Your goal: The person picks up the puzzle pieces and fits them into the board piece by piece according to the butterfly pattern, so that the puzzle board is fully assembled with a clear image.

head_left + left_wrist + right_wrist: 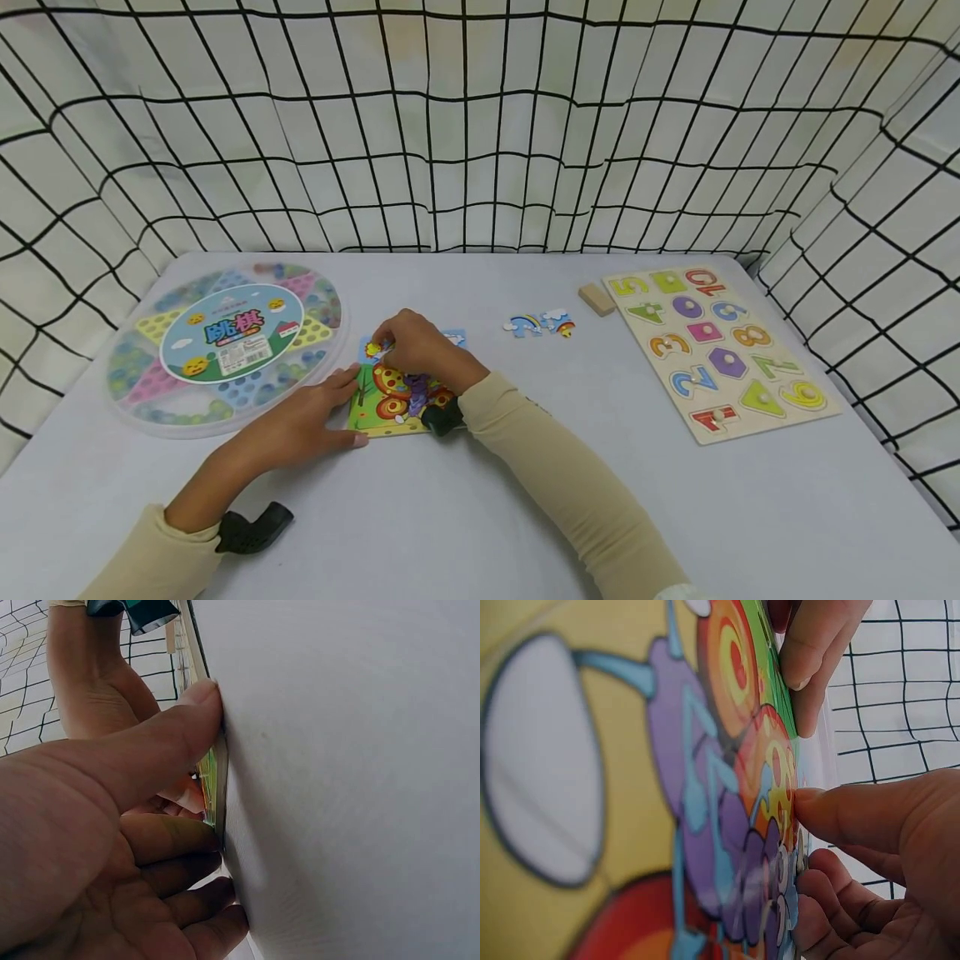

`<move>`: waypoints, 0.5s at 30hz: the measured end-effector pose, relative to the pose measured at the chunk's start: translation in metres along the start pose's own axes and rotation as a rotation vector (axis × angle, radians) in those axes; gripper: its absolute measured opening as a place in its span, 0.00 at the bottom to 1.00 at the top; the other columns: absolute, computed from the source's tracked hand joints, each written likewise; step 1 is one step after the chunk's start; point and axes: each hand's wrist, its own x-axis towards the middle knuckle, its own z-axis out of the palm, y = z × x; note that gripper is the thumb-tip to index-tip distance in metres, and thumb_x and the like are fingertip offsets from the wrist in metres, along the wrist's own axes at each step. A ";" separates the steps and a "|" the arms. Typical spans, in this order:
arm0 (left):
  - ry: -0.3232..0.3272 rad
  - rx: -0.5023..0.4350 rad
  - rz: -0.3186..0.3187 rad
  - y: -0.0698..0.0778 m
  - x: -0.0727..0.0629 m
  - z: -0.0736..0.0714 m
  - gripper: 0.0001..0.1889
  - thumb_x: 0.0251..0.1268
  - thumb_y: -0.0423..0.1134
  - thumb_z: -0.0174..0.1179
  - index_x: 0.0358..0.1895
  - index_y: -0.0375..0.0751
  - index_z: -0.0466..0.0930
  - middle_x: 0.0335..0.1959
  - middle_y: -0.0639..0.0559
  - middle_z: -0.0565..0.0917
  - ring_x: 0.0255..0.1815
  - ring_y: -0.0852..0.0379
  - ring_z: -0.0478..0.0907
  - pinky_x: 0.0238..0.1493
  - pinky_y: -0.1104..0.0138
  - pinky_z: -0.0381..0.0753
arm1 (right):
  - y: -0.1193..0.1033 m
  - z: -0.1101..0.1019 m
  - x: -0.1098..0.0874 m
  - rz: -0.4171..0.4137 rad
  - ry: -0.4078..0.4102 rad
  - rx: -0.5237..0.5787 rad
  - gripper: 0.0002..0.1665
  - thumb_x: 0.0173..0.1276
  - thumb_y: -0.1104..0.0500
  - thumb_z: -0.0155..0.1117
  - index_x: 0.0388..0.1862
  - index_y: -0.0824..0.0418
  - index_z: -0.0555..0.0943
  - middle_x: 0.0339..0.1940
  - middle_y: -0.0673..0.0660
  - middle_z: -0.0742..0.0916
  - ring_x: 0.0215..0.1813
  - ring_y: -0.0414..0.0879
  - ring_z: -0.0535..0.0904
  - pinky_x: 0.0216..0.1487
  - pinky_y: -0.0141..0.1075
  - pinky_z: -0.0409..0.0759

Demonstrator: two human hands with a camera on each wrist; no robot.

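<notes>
A jigsaw puzzle board point(367, 415) with a butterfly picture lies flat at the table's middle. My left hand point(303, 427) rests at its near left corner, fingers along the left edge and thumb by the front edge. The left wrist view shows thumb and fingertips against the thin board edge point(220, 780). Over the far part, my right hand point(422, 343) has curled fingers and pinches a blue puzzle piece point(372, 349) at the far left corner. In the right wrist view its thumb point(840, 814) presses down by the butterfly print point(705, 825); the piece is mostly hidden.
Two loose rainbow puzzle pieces point(537, 323) lie right of the board. A wooden block point(597, 299) touches or nears the number-and-shape board point(660, 379) at right. On the left is a round Chinese checkers case point(232, 333). Black netting point(465, 158) borders the table.
</notes>
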 end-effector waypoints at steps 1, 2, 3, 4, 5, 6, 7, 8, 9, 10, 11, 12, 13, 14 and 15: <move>0.002 0.001 0.000 0.000 0.000 0.000 0.45 0.58 0.49 0.70 0.70 0.25 0.60 0.74 0.32 0.56 0.72 0.31 0.52 0.65 0.40 0.59 | 0.000 0.000 0.000 -0.004 -0.001 0.004 0.17 0.67 0.58 0.67 0.55 0.56 0.84 0.48 0.50 0.83 0.51 0.41 0.74 0.49 0.28 0.73; 0.002 0.002 -0.001 0.001 0.000 0.000 0.45 0.58 0.49 0.70 0.70 0.25 0.60 0.74 0.32 0.56 0.73 0.31 0.52 0.65 0.40 0.59 | 0.000 -0.001 0.000 -0.005 -0.001 0.013 0.17 0.67 0.58 0.67 0.54 0.57 0.85 0.48 0.50 0.83 0.51 0.41 0.74 0.49 0.27 0.73; 0.003 0.003 -0.001 0.001 0.000 0.000 0.44 0.58 0.49 0.70 0.70 0.25 0.60 0.74 0.32 0.56 0.73 0.31 0.52 0.65 0.40 0.59 | 0.000 -0.001 -0.001 -0.004 0.000 0.020 0.16 0.67 0.59 0.67 0.53 0.57 0.85 0.48 0.50 0.84 0.51 0.41 0.75 0.48 0.27 0.73; 0.004 0.002 -0.001 0.001 0.000 0.000 0.44 0.58 0.49 0.70 0.70 0.25 0.61 0.74 0.32 0.56 0.73 0.31 0.52 0.65 0.40 0.59 | -0.001 -0.002 -0.001 -0.001 0.000 0.023 0.15 0.67 0.59 0.67 0.52 0.58 0.86 0.48 0.51 0.84 0.51 0.41 0.75 0.48 0.27 0.73; 0.001 0.000 -0.001 0.001 0.000 0.000 0.44 0.58 0.49 0.69 0.70 0.25 0.60 0.74 0.32 0.56 0.73 0.31 0.52 0.65 0.40 0.59 | -0.001 -0.002 -0.002 0.003 0.002 0.023 0.15 0.67 0.59 0.67 0.52 0.58 0.86 0.48 0.51 0.84 0.51 0.41 0.75 0.48 0.27 0.74; 0.000 0.000 0.000 0.001 0.000 0.000 0.44 0.58 0.50 0.69 0.70 0.24 0.60 0.74 0.32 0.56 0.73 0.31 0.52 0.65 0.40 0.58 | -0.002 -0.003 -0.003 0.007 0.003 0.024 0.15 0.67 0.60 0.67 0.52 0.58 0.86 0.49 0.51 0.84 0.51 0.41 0.76 0.48 0.27 0.74; 0.000 -0.002 0.001 0.001 0.000 0.000 0.44 0.58 0.50 0.69 0.70 0.24 0.60 0.74 0.32 0.56 0.73 0.31 0.52 0.65 0.40 0.58 | -0.003 -0.004 -0.003 0.015 0.003 0.024 0.14 0.67 0.60 0.67 0.51 0.58 0.86 0.49 0.51 0.84 0.50 0.41 0.76 0.47 0.27 0.74; -0.003 -0.003 -0.001 0.001 0.001 0.000 0.45 0.58 0.50 0.69 0.70 0.25 0.60 0.74 0.32 0.56 0.73 0.31 0.51 0.65 0.40 0.58 | -0.004 -0.005 -0.004 0.022 0.002 0.022 0.15 0.67 0.60 0.67 0.51 0.58 0.86 0.50 0.51 0.83 0.50 0.41 0.76 0.47 0.28 0.74; -0.005 -0.003 -0.003 0.001 0.001 0.001 0.45 0.58 0.50 0.69 0.70 0.25 0.60 0.74 0.33 0.56 0.73 0.31 0.51 0.65 0.40 0.58 | -0.005 -0.005 -0.005 0.034 0.002 0.025 0.15 0.67 0.60 0.66 0.52 0.58 0.86 0.50 0.51 0.83 0.50 0.41 0.76 0.47 0.28 0.74; -0.007 -0.004 -0.005 0.001 0.001 0.001 0.45 0.58 0.51 0.69 0.70 0.25 0.60 0.74 0.32 0.56 0.73 0.31 0.51 0.65 0.40 0.58 | -0.006 -0.006 -0.006 0.049 0.005 0.033 0.15 0.67 0.60 0.66 0.52 0.58 0.86 0.51 0.52 0.83 0.49 0.41 0.76 0.47 0.28 0.75; -0.009 -0.004 -0.006 0.001 0.002 0.001 0.45 0.58 0.51 0.69 0.70 0.25 0.60 0.74 0.32 0.56 0.73 0.31 0.51 0.65 0.40 0.58 | -0.006 -0.006 -0.006 0.062 0.011 0.040 0.15 0.68 0.60 0.65 0.53 0.59 0.85 0.51 0.52 0.83 0.49 0.41 0.77 0.47 0.29 0.75; -0.008 -0.004 -0.007 0.001 0.001 0.001 0.45 0.58 0.51 0.69 0.70 0.25 0.60 0.74 0.32 0.56 0.73 0.31 0.51 0.65 0.40 0.58 | -0.005 -0.007 -0.007 0.078 0.019 0.050 0.16 0.68 0.60 0.65 0.53 0.59 0.85 0.51 0.52 0.83 0.49 0.41 0.77 0.47 0.29 0.75; -0.007 -0.005 -0.009 0.002 0.001 0.001 0.45 0.58 0.51 0.69 0.70 0.25 0.60 0.74 0.32 0.56 0.73 0.31 0.51 0.65 0.40 0.58 | -0.005 -0.008 -0.007 0.090 0.028 0.060 0.16 0.68 0.60 0.64 0.54 0.59 0.84 0.51 0.52 0.83 0.49 0.41 0.77 0.47 0.29 0.75; -0.006 -0.005 -0.010 0.002 0.001 0.001 0.45 0.58 0.51 0.69 0.70 0.25 0.60 0.74 0.32 0.56 0.73 0.31 0.52 0.65 0.40 0.59 | -0.004 -0.009 -0.008 0.096 0.036 0.075 0.16 0.69 0.60 0.64 0.55 0.59 0.84 0.51 0.52 0.83 0.50 0.41 0.78 0.48 0.30 0.76; -0.006 -0.005 -0.013 0.002 0.001 0.001 0.45 0.58 0.51 0.69 0.70 0.25 0.60 0.74 0.32 0.56 0.73 0.31 0.52 0.65 0.40 0.59 | -0.002 -0.010 -0.009 0.097 0.047 0.095 0.16 0.70 0.60 0.63 0.55 0.59 0.84 0.51 0.52 0.84 0.50 0.42 0.79 0.48 0.30 0.76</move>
